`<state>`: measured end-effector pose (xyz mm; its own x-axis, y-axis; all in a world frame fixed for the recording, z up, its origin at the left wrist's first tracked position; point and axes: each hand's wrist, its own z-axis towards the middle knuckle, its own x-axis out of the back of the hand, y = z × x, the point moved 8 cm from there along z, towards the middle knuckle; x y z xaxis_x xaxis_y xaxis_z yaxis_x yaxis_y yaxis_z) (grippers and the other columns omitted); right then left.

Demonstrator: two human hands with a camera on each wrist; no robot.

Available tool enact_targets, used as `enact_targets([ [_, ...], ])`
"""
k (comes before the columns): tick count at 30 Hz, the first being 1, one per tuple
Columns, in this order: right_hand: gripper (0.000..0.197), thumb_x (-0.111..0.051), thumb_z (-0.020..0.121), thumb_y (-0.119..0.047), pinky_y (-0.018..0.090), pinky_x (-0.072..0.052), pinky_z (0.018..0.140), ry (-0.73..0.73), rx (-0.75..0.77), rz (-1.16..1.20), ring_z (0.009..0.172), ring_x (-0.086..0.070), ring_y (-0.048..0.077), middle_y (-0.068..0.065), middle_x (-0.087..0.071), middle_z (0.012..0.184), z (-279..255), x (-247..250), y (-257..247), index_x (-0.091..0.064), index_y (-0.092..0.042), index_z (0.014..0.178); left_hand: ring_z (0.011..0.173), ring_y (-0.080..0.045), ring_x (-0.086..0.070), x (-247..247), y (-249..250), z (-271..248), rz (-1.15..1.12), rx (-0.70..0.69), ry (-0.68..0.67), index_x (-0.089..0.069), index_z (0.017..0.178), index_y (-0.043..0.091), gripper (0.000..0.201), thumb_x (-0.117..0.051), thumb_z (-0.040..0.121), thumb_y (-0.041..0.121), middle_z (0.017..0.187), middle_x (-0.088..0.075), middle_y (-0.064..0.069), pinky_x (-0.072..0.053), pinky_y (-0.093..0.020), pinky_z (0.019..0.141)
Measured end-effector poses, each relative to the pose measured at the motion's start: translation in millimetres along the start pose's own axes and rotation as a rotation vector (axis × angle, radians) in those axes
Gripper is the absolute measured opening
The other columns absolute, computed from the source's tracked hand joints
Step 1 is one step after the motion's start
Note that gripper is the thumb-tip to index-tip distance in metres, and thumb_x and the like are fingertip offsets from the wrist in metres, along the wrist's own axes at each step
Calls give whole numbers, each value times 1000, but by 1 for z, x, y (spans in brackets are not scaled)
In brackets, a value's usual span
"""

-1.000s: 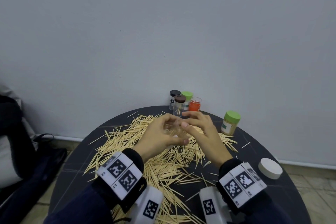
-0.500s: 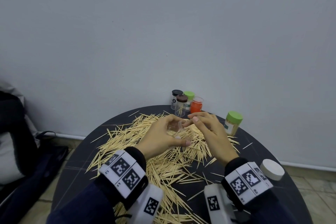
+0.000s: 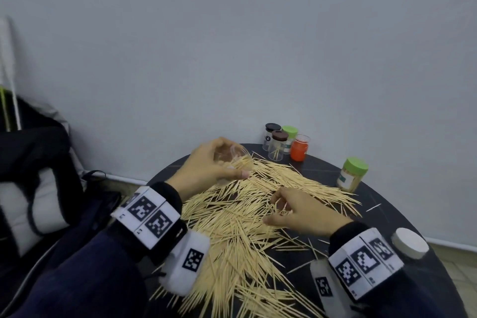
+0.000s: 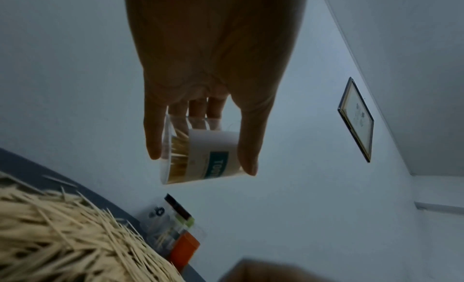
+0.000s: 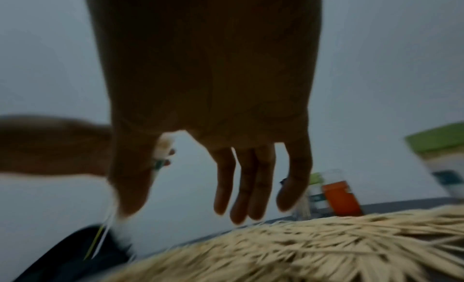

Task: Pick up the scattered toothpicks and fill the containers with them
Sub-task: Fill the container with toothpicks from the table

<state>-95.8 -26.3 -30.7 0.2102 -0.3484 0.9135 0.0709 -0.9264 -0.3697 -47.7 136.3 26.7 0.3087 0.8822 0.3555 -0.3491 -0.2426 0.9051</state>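
left hand (image 3: 206, 165) gripped clear container (image 4: 200, 157) above far-left of table (image 3: 387, 196), partly filled with toothpicks, label legible only as "TOOT" | right hand (image 3: 296, 210) fingers spread, loosely extended over scattered toothpicks (image 3: 232, 227) | capped jars (image 3: 280, 143) far edge, some toothpicks visible inside | green-lidded jar (image 3: 352, 174) right, looked full

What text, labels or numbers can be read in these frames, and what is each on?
"TOOT", cut off by the thumb: teal label band on the clear container gripped by the left hand.
Black-lidded jar: round mark, unreadable.
Green-lidded jar: label too blurred.
Framed picture: too small.
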Motion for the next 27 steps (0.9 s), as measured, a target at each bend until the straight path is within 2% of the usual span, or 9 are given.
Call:
enact_targets([
  [3, 65, -72, 75, -44, 33, -36, 105, -172, 124, -180, 118, -39, 11, -3, -40, 132, -2, -31, -33, -41, -26, 128, 105, -12, -61, 18, -5, -3, 1, 20, 33, -57, 117, 17, 59, -80, 63, 25, 112, -65, 2, -47, -24, 89],
  [6, 76, -75, 74, -28, 43, -18, 116, -314, 329, -258, 133, -25, 12, -6, -31, 144, -11, -53, -77, -33, -29, 137, 106, -11, -60, 30, -10, -7, 29, 32, 57, -58, 115, 18, 57, -81, 64, 25, 113, -64, 4, -45, -23, 90],
  [9, 98, -78, 71, -32, 51, 7, 115, -435, 420, -297, 144, -5, 10, -6, -14, 155, -18, -70, -110, -15, -30, 146, 105, -10, -58, 42, -11, -11, 46, 33, 81, -59, 112, 21, 54, -82, 64, 26, 114, -63, 5, -41, -18, 86],
  [13, 113, -77, 71, -40, 54, 20, 107, -501, 547, -404, 143, 14, 6, -8, 8, 158, -21, -96, -142, 3, -30, 150, 101, -7, -58, 52, -12, -15, 31, 47, 98, -58, 112, 22, 53, -82, 65, 24, 109, -62, 8, -42, -13, 73],
  [16, 101, -75, 74, -35, 62, 14, 107, -529, 645, -486, 144, 11, 9, -10, 7, 157, -20, -111, -152, -9, -30, 150, 102, -11, -60, 57, -13, -16, 33, 48, 110, -57, 113, 20, 54, -83, 65, 22, 110, -63, 4, -47, -15, 72],
  [18, 92, -76, 74, -27, 60, 8, 108, -539, 654, -423, 145, 3, 13, -10, 0, 158, -17, -111, -152, -20, -31, 148, 101, -13, -62, 59, -12, -16, 20, 54, 106, -57, 113, 19, 54, -83, 66, 20, 111, -64, 1, -50, -14, 69],
  [21, 70, -75, 75, -16, 49, -15, 115, -478, 674, -271, 139, -22, 19, 0, -25, 151, -8, -99, -149, -44, -24, 138, 102, -14, -62, 63, -9, -14, 2, 45, 115, -58, 115, 17, 54, -82, 67, 19, 111, -64, 0, -50, -13, 65],
  [23, 49, -72, 78, -13, 35, -30, 108, -413, 668, -185, 129, -35, 16, 2, -40, 140, -2, -90, -142, -58, -19, 125, 103, -14, -62, 64, -7, -13, -18, 44, 119, -58, 117, 16, 55, -82, 67, 20, 111, -64, 0, -48, -15, 66],
  [27, 30, -71, 79, -16, 22, -34, 96, -315, 635, -153, 114, -46, 9, 0, -52, 124, 8, -77, -122, -67, -18, 109, 103, -17, -62, 61, -7, -11, -42, 54, 109, -58, 115, 17, 56, -83, 65, 21, 110, -64, -1, -48, -19, 68],
])
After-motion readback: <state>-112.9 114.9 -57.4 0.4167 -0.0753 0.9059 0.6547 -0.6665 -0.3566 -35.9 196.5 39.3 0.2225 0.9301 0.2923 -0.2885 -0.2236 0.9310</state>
